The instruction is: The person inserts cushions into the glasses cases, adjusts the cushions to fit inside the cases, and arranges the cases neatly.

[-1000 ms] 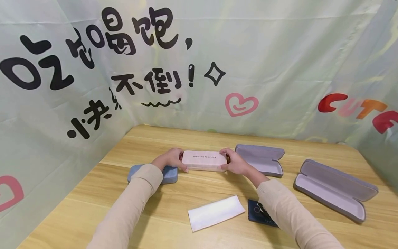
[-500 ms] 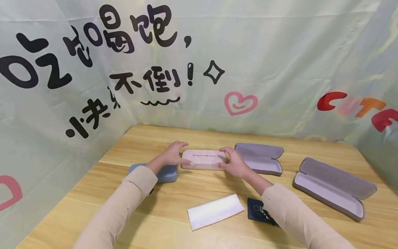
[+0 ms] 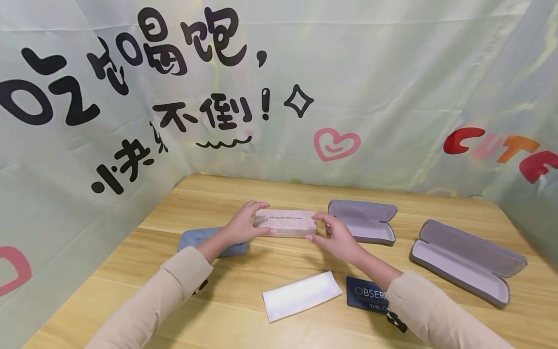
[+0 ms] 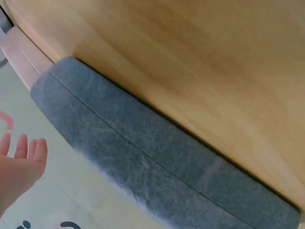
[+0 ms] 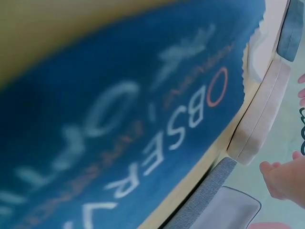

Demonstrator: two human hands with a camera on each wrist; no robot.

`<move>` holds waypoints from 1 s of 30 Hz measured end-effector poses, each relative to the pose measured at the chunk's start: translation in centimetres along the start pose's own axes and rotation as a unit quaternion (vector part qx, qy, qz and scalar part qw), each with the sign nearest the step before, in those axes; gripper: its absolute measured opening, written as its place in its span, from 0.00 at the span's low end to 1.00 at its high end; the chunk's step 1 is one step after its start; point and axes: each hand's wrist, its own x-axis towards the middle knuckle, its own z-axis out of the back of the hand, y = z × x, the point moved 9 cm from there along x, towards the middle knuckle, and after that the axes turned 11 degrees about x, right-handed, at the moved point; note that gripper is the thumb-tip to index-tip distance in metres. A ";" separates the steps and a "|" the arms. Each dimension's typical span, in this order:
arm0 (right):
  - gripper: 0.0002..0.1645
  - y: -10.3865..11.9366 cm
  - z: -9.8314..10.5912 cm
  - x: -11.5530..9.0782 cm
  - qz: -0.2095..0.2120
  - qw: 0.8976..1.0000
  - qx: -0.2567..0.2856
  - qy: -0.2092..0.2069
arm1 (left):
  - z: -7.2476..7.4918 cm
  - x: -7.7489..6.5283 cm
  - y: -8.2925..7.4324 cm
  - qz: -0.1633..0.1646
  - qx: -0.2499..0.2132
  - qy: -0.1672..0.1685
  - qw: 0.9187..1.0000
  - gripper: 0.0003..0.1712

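A closed pink glasses case [image 3: 285, 224] with printed lettering lies on the table in front of me. My left hand [image 3: 241, 224] is spread at its left end, thumb along the front edge and fingers toward the back. At the opposite end my right hand [image 3: 340, 238] has drawn slightly off, with thumb and fingers apart and nothing between them. Under my left wrist sits a closed blue glasses case [image 3: 189, 238], which fills much of the left wrist view. The right wrist view shows a dark blue cleaning cloth [image 5: 143, 119] close up.
Two grey-purple glasses cases stand with lids up on the right, one farther back [image 3: 366, 228] and one nearer [image 3: 462, 271]. A white folded cloth [image 3: 302, 296] lies in front, beside the dark cloth. A printed curtain [image 3: 383, 97] encloses the table's back and sides.
Both hands have loosened from the pink case's ends. The right hand has shifted right and toward me, away from the case, while the case has stayed in place.
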 end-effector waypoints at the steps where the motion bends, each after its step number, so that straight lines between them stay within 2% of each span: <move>1: 0.29 0.0 0.1 -0.2 0.000 1.000 0.007 0.000 | 0.1 -0.1 -0.1 0.000 -0.005 -0.005 1.000 0.40; 8: 0.30 0.2 0.6 -1.9 0.006 1.000 0.030 0.007 | -0.2 -1.5 -1.1 -0.004 -0.038 -0.012 0.999 0.39; 13: 0.31 0.2 0.5 -3.3 -0.001 0.999 0.033 0.029 | -0.5 -2.6 -2.0 -0.015 -0.050 -0.013 0.999 0.37; 19: 0.32 0.6 0.7 -4.9 0.003 0.998 0.037 0.051 | -1.0 -3.9 -2.7 -0.021 -0.076 0.006 0.997 0.37; 26: 0.33 0.3 0.1 -6.4 0.008 0.996 0.043 0.077 | -1.5 -5.1 -3.2 -0.042 -0.101 0.001 0.994 0.33; 30: 0.33 -0.2 -0.4 -7.2 0.010 0.994 0.036 0.098 | -2.3 -5.8 -3.1 -0.028 -0.118 0.007 0.993 0.32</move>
